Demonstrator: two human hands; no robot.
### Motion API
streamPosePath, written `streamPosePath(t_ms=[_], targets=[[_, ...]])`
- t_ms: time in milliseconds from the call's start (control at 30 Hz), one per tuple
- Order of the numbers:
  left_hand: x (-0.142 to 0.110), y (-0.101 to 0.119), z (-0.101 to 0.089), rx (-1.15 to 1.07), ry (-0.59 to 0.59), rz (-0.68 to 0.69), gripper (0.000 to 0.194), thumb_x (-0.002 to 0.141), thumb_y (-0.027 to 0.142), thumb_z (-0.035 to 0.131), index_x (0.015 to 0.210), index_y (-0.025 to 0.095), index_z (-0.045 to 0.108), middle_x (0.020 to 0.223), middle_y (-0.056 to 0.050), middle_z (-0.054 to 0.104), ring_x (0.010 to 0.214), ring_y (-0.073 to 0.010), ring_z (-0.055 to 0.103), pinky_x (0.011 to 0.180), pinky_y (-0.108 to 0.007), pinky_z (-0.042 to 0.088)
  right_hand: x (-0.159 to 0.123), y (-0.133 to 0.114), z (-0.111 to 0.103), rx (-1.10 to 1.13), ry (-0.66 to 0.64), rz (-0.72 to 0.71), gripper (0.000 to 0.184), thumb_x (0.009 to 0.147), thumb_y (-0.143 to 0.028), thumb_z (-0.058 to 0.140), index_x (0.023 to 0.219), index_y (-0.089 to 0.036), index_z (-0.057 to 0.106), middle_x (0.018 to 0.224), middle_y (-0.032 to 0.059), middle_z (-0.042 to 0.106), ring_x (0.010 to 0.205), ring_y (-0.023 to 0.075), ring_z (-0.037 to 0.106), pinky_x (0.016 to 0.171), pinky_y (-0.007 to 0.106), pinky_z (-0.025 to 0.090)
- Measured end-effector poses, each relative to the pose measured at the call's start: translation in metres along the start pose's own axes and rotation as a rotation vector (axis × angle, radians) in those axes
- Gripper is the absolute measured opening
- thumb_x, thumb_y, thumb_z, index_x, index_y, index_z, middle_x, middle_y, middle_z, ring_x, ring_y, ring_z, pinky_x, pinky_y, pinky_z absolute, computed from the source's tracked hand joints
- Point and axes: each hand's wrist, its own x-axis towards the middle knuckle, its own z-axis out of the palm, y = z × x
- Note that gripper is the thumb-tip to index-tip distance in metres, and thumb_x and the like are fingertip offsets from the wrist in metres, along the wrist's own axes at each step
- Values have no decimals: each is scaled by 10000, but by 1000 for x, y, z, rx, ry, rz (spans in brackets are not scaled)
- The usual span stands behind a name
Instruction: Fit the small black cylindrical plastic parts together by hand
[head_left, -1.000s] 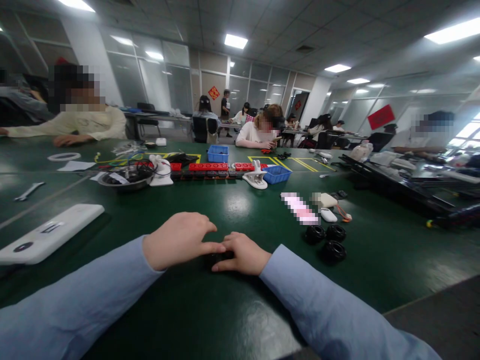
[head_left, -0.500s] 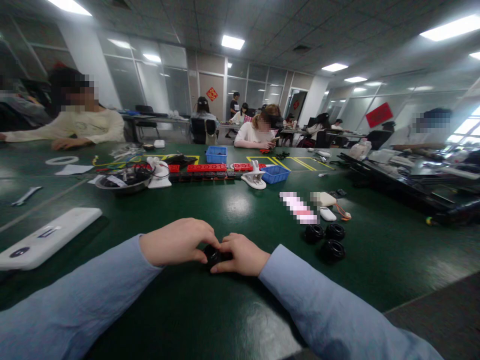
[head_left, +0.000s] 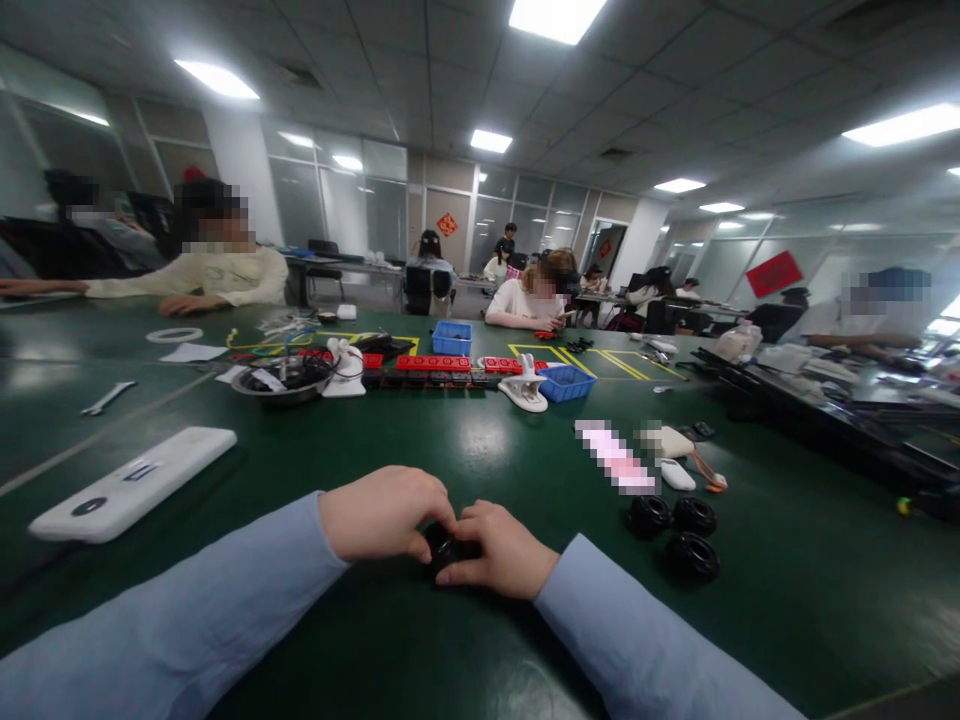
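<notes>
a small black part (head_left: 444, 546) is pinched betw. both hands low on the green table (head_left: 480, 440); left hand (head_left: 386, 525) and right hand (head_left: 501, 550) are closed together on it, fingertips meeting, prob. for steadier grip; three similar black rings (head_left: 679, 530) are kept within reach at the right

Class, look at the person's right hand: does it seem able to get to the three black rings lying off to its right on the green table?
Probably yes. The right hand and left hand together grip a small black part, but only bare green table lies between it and the three black rings.
</notes>
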Motion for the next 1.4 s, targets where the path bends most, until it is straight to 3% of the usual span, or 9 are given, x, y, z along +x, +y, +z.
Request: streamPosePath(t_ms=[600, 767, 1033, 1233, 1400], targets=[[-2, 8, 2, 14, 47, -83, 265, 677, 333, 715, 934, 272, 697, 871, -16, 682, 835, -200, 626, 696, -265, 462, 3, 0, 4, -42, -30, 61, 354, 680, -505, 685, 834, -187, 662, 787, 9, 587, 790, 165, 510, 701, 259, 345], [0, 13, 1, 40, 21, -188, 294, 640, 389, 732, 886, 230, 706, 852, -43, 686, 809, -234, 637, 671, -289, 477, 3, 0, 3, -17, -11, 58, 359, 671, -520, 684, 766, -176, 642, 766, 3, 569, 768, 157, 497, 683, 257, 334], [5, 27, 0, 105, -18, -379, 426, 669, 497, 673, 840, 107, 692, 831, -132, 675, 770, -293, 649, 671, -345, 500, 4, -3, 0, -22, -29, 59, 363, 679, -524, 675, 744, -170, 627, 727, -6, 529, 733, 141, 469, 650, 240, 313], [10, 31, 8, 135, 7, -409, 404, 709, 486, 632, 742, 86, 676, 772, -154, 663, 716, -312, 648, 630, -375, 504, 4, -5, -1, -35, -41, 69, 331, 673, -483, 698, 729, -168, 618, 735, -5, 542, 738, 142, 478, 664, 242, 323], [6, 30, 13, 147, 72, -406, 499, 781, 556, 516, 783, 82, 673, 792, -164, 663, 741, -321, 642, 640, -399, 497, 4, -6, -2, -27, -49, 81, 319, 675, -481, 696, 726, -175, 620, 737, -1, 538, 755, 152, 482, 669, 252, 323]])
